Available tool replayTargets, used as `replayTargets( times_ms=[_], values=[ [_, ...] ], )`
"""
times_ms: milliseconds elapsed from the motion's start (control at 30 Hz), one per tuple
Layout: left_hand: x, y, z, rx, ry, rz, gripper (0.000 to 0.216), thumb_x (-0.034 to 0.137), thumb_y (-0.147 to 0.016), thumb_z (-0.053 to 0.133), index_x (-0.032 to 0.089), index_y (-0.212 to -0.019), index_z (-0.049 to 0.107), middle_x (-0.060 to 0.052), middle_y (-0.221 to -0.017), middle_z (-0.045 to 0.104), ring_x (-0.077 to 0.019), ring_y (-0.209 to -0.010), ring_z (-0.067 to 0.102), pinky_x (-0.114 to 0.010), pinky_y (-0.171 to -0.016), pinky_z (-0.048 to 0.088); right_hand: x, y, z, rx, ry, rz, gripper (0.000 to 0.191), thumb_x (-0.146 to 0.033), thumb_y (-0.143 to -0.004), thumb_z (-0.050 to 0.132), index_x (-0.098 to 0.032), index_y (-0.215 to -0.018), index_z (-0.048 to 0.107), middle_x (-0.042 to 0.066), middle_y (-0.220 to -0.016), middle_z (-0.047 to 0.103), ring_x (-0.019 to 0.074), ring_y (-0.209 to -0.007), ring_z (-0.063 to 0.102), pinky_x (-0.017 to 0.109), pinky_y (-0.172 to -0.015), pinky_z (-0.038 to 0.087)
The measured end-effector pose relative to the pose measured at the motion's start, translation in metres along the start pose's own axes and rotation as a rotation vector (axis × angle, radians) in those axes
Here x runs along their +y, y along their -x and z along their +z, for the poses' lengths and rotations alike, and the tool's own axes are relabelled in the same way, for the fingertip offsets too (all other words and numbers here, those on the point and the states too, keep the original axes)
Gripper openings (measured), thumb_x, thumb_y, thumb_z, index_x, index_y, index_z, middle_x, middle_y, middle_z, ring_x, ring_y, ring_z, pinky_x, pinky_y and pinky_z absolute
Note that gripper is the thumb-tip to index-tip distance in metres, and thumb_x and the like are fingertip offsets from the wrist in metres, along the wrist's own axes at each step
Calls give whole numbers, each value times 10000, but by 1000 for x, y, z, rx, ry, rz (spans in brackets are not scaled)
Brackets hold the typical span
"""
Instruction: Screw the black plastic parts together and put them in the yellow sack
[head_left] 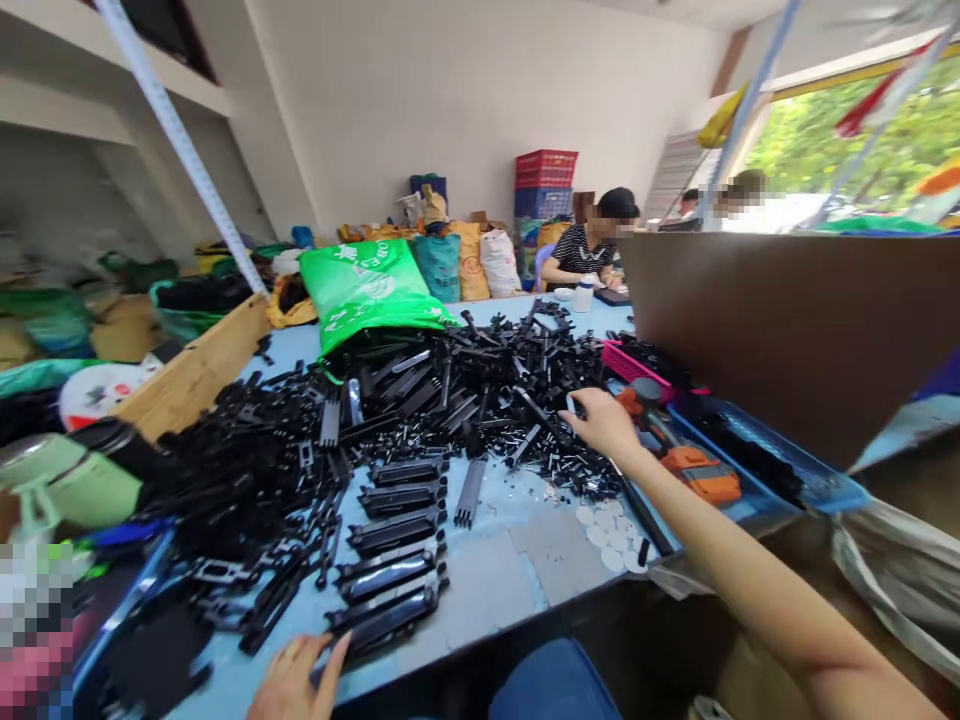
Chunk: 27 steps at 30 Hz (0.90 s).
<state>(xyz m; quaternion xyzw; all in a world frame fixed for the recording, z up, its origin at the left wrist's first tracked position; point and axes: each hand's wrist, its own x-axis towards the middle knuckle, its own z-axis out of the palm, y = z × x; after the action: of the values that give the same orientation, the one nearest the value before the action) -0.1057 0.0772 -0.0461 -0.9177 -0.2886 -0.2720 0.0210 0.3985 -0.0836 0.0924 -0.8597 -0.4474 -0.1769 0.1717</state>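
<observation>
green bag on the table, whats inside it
Black plastic parts spill from the open mouth of the green bag onto the blue table. Its opaque fabric hides whatever remains deeper inside.

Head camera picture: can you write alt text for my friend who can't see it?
A person's right hand reaches into a big pile of black plastic parts on a blue table. Their left hand rests at the near edge beside a row of black handles. A green bag lies behind.
</observation>
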Motion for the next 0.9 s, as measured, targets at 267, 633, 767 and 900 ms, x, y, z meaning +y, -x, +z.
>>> replayTargets(
  times_ms=[267, 633, 767, 900],
  values=[
    [57, -17, -23, -137, 343, -572, 446, 525, -805, 434, 128, -933, 594, -117, -946, 563, -274, -937, 495, -410, -855, 368, -231, -27, 129, -537, -218, -644, 338, -175, -701, 579, -132, -1036, 564, 94, -994, 554, 210, -957, 504, 285, -822, 380],
    [135, -64, -35, -59, 1883, -1831, 565, 403, -826, 515, 35, -1225, 353, -221, -1239, 410, -274, -1105, 478, -329, -889, 433, -243, -59, 132, -1172, -381, -577, 943, -628, -548, 675, -149, -1313, 401, 97, -1185, 492, 205, -995, 516, 244, -805, 415],
    [139, -80, -12, 11, 1904, -1764, 487, 405, -789, 570, 60, -1125, 494, -172, -1137, 520, -246, -1040, 530, -306, -869, 446, -236, -30, 136, -1225, -431, -444, 975, -656, -552, 657, -118, -1318, 384, 133, -1276, 404, 251, -1115, 433, 290, -910, 367],
    [141, -87, 2, 357, 1807, -1581, 540, 333, -679, 692, 161, -1152, 496, -94, -1099, 565, -204, -914, 589, -288, -749, 498, -223, -5, 130, -1256, -514, -351, 837, -630, -475, 714, -128, -1115, 515, 114, -1064, 539, 269, -953, 512, 343, -804, 418]
  ],
)
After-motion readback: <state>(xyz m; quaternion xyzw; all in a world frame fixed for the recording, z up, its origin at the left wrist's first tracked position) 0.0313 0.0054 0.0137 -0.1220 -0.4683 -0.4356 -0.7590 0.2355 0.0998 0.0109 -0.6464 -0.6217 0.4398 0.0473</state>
